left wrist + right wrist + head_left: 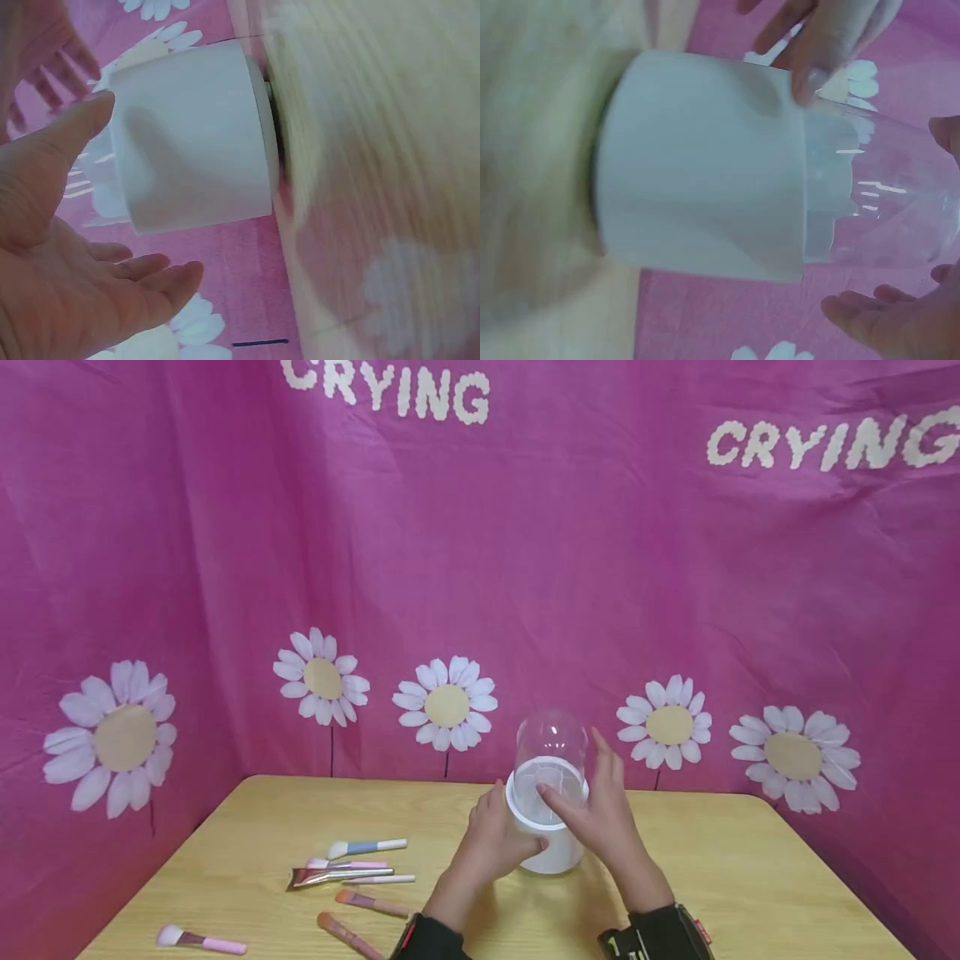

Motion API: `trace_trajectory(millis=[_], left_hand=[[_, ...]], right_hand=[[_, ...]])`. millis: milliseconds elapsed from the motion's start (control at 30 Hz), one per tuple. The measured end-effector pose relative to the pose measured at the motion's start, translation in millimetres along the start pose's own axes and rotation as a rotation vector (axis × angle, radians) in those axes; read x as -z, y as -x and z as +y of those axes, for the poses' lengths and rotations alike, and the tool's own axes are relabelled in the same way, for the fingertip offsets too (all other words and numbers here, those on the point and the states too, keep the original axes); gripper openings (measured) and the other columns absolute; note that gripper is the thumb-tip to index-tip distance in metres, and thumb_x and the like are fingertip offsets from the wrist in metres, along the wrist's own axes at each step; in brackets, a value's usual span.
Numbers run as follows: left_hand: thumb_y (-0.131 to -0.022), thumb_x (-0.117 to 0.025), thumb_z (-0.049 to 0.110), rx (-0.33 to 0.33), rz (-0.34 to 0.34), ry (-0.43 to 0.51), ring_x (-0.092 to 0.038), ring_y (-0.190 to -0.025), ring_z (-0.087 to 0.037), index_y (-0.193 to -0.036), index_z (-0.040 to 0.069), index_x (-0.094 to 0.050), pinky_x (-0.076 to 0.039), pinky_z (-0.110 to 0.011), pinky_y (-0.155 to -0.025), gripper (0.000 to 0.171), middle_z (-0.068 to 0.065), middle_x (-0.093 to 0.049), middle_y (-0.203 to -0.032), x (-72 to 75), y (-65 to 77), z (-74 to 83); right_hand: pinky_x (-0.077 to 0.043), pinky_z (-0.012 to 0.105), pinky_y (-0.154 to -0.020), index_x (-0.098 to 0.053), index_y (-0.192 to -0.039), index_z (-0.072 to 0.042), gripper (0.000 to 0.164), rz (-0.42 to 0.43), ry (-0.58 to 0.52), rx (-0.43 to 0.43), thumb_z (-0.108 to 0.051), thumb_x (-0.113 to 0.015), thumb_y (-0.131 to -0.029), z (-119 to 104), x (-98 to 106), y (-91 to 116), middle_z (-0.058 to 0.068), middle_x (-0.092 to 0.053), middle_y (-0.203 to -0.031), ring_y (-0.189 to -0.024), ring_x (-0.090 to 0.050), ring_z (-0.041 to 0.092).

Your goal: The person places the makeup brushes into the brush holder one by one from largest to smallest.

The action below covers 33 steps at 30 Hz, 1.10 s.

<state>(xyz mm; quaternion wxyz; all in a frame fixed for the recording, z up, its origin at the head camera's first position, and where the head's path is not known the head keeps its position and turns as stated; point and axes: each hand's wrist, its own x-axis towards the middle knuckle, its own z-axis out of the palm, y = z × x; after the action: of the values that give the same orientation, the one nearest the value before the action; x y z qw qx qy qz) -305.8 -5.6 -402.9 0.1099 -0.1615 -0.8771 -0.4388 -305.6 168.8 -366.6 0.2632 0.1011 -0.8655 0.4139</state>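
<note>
A white round holder (553,852) with a clear domed cover (551,739) stands upright on the table. White dividers show through the plastic. My left hand (491,839) is at the holder's left side, with its thumb (97,109) right at the rim. In the left wrist view its other fingers (180,281) reach past the white wall, a gap between. My right hand (600,814) spreads about the cover from the right. Its thumb overlaps the cover's front in the head view; its fingers (855,311) extend loosely along the other side.
Several makeup brushes lie on the table's left: a blue-handled brush (367,847), a metallic one (345,877), an orange-tipped brush (348,935) and a pink-handled brush (202,939) farther left. A magenta curtain (525,568) with daisies hangs behind the wooden table (750,877).
</note>
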Motion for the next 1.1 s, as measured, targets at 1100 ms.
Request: trace_trajectory(millis=[1100], left_hand=[[-0.061,-0.098,0.040,-0.101,-0.126,0.059,-0.055,-0.122,-0.018,-0.146,0.017,-0.043,-0.047,-0.040,-0.103,0.104,-0.001,-0.057,-0.136,20.9,-12.8,-8.2]], right_hand=[[-0.044,0.067,-0.101,-0.021,-0.151,-0.007,0.099,-0.292,-0.075,0.077,-0.029,-0.088,-0.081,-32.0,21.5,-16.5,0.031,-0.038,-0.147,-0.133,-0.046,0.053]])
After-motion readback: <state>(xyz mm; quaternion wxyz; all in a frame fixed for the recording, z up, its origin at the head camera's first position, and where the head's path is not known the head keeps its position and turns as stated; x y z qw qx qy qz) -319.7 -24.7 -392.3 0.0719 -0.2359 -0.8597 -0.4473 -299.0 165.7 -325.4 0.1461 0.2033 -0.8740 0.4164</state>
